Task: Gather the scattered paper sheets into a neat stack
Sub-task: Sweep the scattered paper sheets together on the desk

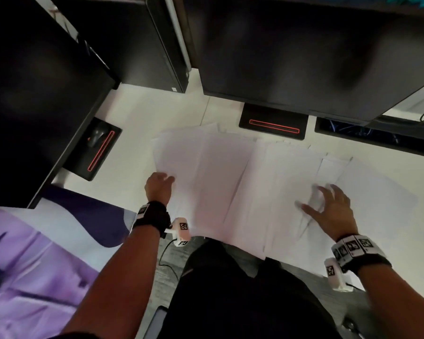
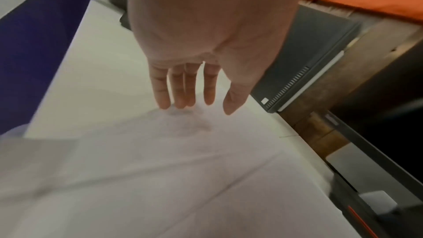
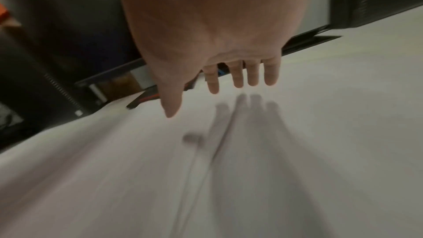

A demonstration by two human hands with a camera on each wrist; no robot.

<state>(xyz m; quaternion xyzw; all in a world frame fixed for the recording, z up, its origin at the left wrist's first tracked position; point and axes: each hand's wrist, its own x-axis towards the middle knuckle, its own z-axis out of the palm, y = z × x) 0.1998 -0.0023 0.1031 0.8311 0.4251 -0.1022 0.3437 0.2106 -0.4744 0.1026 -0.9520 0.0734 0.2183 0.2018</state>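
Note:
Several white paper sheets (image 1: 242, 182) lie fanned and overlapping across the white desk (image 1: 142, 111), some hanging over its near edge. My left hand (image 1: 160, 183) is at the left edge of the spread; in the left wrist view its straight fingers (image 2: 181, 93) touch down on the paper sheets (image 2: 160, 169). My right hand (image 1: 326, 204) hovers with spread fingers over the right part of the spread. In the right wrist view its fingers (image 3: 238, 75) hang just above the paper sheets (image 3: 297, 151), throwing shadows on them. Neither hand holds anything.
A dark monitor (image 1: 304, 57) with its red-lined stand base (image 1: 274, 125) stands behind the sheets. A second monitor (image 1: 34, 89) is at the left, a mouse (image 1: 97, 137) on its base. A black computer case (image 1: 137, 40) stands between them. A purple mat (image 1: 30, 253) lies near left.

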